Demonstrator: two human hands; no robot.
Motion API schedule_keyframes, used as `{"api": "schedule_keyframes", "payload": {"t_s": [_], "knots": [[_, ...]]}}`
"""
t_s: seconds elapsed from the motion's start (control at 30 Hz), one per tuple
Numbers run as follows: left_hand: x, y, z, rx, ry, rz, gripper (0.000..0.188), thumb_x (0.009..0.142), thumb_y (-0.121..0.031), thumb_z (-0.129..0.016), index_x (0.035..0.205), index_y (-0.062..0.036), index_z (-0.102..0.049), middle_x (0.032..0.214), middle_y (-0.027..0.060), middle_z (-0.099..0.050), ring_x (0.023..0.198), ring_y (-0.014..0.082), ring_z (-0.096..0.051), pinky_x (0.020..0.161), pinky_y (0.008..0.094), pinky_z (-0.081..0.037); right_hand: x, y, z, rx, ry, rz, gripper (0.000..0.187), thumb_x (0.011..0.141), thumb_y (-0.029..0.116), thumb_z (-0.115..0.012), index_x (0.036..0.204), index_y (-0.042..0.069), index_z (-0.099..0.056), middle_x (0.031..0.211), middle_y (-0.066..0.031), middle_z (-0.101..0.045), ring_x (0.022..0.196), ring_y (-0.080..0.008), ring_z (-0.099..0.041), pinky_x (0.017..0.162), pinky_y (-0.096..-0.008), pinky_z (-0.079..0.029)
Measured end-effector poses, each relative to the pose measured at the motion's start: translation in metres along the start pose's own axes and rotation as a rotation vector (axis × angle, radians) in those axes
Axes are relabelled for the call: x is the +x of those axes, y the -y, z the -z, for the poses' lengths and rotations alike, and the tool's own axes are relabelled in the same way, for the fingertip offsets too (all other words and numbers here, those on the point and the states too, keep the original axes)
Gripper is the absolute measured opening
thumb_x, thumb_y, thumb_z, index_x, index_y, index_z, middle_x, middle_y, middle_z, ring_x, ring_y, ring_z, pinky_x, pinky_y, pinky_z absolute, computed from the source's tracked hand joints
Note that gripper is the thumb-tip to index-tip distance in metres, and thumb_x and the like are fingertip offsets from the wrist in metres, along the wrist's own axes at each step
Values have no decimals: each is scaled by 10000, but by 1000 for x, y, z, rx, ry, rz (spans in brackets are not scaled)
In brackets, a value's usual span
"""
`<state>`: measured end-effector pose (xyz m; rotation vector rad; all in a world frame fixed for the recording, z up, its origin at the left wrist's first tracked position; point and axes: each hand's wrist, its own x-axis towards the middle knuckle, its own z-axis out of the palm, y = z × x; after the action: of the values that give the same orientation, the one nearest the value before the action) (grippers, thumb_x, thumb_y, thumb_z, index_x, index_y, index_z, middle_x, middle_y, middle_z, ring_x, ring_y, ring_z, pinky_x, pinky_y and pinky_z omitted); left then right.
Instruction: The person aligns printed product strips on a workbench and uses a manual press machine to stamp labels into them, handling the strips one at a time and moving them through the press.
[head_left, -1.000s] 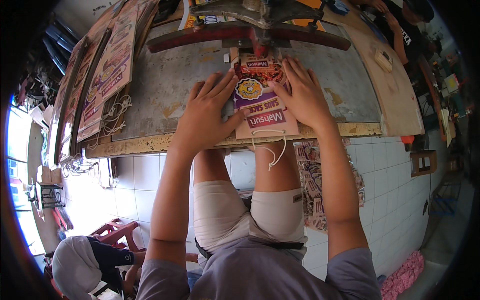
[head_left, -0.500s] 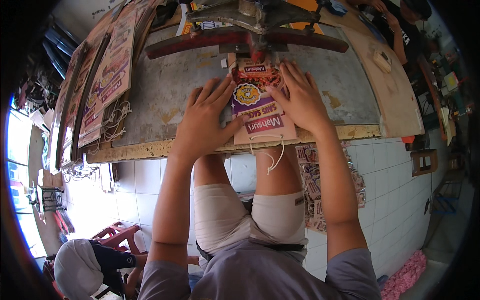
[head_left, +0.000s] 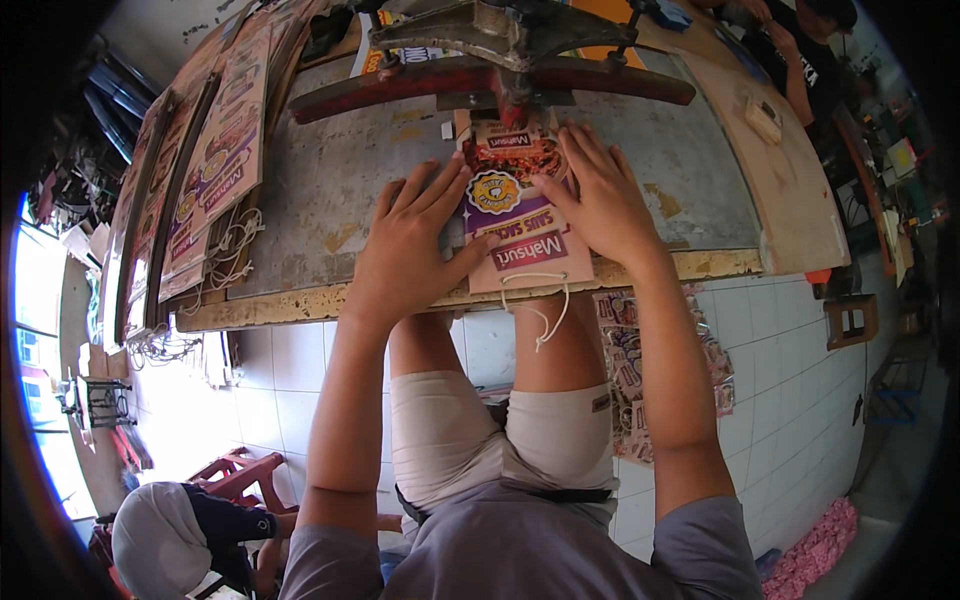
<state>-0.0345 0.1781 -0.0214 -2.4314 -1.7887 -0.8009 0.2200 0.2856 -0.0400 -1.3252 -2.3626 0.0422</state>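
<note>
Hands (head_left: 415,250) (head_left: 600,200) flank bag (head_left: 520,225) overhanging table (head_left: 320,200) edge.

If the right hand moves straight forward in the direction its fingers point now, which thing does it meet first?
Most likely the red bar of the metal press at the far side of the table. The right hand lies flat on the printed paper bag, fingers pointing toward it; depth is hard to judge.

A single head-worn fisheye camera looks steeply down from above the person, close over the near edge of the surface (head_left: 330,190), taking in forearms, lap and tiled floor below
</note>
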Motion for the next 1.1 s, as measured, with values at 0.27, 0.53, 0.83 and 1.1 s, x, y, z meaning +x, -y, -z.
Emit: {"api": "schedule_keyframes", "payload": {"t_s": [0.27,0.53,0.83,1.1], "knots": [[1,-2,3,-19,45,40,821,946,-489,-771,1584,-20,-554,1672,143,-520,1586,363,-415,1307,565,-290,0,-3,-2,3,-2,8,822,1072,589,-582,1612,-21,-466,1712,-206,-428,1630,-334,-343,1324,-551,-268],[-1,-2,1,-13,31,40,820,941,-480,-779,1588,-31,-552,1670,139,-523,1586,359,-417,1304,560,-300,0,0,1,10,1,4,829,1074,582,-582,1609,-38,-459,1713,-215,-424,1630,-338,-341,1331,-550,-249],[-7,-14,10,-55,-119,-14,693,949,-400,-777,1499,-14,-606,1585,163,-589,1505,369,-497,1272,559,-340,-19,-1,21,183,-74,33,646,1057,386,-687,1517,-51,-568,1630,-212,-531,1562,-351,-441,1289,-511,-342],[-35,-108,-30,-20,17,-110,768,921,-392,-802,1565,-62,-546,1653,157,-509,1562,377,-436,1286,565,-289,-45,-165,75,65,-212,-210,459,1056,237,-711,1441,-5,-647,1519,-210,-630,1455,-407,-552,1223,-479,-428]]}}
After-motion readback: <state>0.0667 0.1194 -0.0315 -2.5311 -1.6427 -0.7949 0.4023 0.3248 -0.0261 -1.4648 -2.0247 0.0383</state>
